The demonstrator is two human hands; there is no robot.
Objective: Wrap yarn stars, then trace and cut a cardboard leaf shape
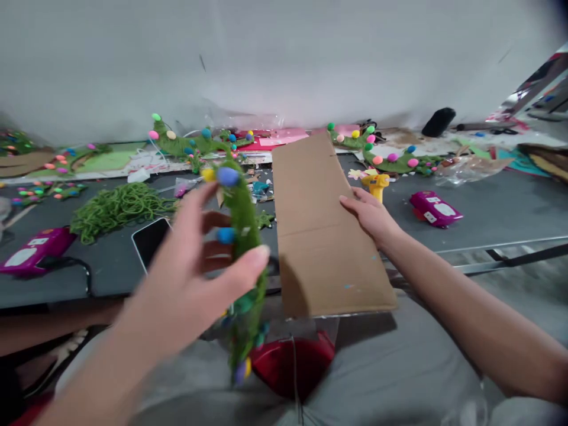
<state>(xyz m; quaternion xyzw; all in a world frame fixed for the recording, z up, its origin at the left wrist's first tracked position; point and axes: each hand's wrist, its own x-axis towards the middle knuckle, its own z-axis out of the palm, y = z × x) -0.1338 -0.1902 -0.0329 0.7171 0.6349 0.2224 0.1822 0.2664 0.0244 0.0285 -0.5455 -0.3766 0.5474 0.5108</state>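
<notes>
My left hand (190, 266), slightly blurred, holds a long green fuzzy craft piece (246, 219) dotted with coloured pom-poms. The thumb lies on the near side and the fingers curl behind, so the piece hangs roughly upright. On the other side, my right hand (368, 216) grips the right edge of a brown cardboard sheet (319, 236), thumb on top and the other fingers mostly hidden. The cardboard is tilted, its near end above my lap. Just beyond my right hand is a yellow glue gun (376, 184).
Green yarn (118, 208), a phone (149, 239) and a purple device (38, 251) occupy the table's left. Another purple device (435, 208) lies right. Pom-pom pieces (177, 142) line the back by the wall. Another person's limb (57, 325) shows lower left.
</notes>
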